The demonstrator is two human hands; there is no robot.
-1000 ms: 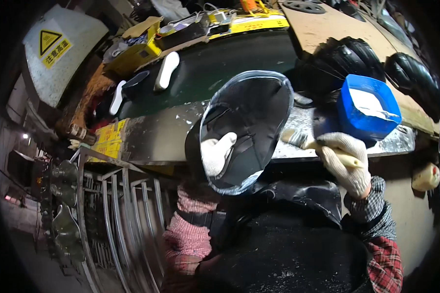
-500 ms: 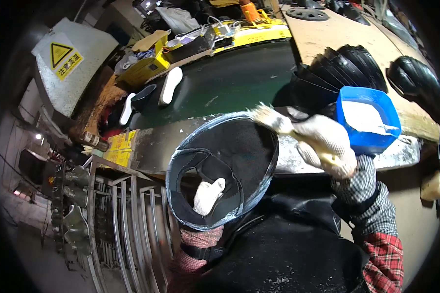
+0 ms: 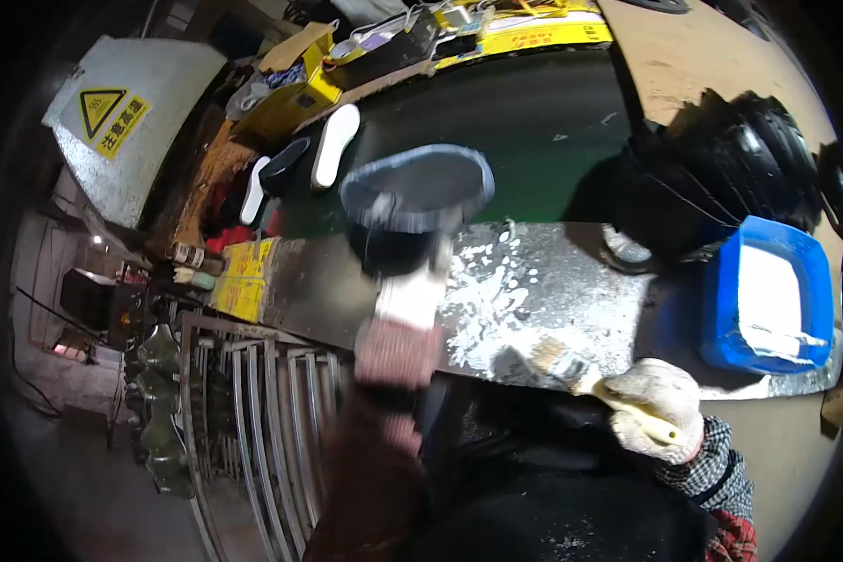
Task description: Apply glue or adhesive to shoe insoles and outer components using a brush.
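Blurred by motion, a dark fabric shoe upper point(image 3: 417, 187) with a pale bluish-white rim is over the near edge of the dark green belt point(image 3: 543, 122). My left hand point(image 3: 412, 298), in a white glove, holds it from its near end; the fingers are smeared. My right hand point(image 3: 660, 403), gloved too, is closed around the cream handle of a paintbrush point(image 3: 599, 384). The brush's bristles point left, low over the front edge of the metal ledge point(image 3: 347, 290), where white splashes lie. Right of it stands a blue tub point(image 3: 721, 309) with white paste inside.
White soles point(image 3: 335, 145) lie at the belt's left, beside a dark piece. Stacked black curved parts point(image 3: 731, 178) rest behind the blue tub. A yellow box point(image 3: 290, 108) of odds and ends is at the far left. Below the ledge stands a metal rack point(image 3: 262, 421).
My left hand has carried the shoe upper forward and away, over the belt. The brush has come off its rim and moved down and nearer, still in my right hand. The view has shifted.
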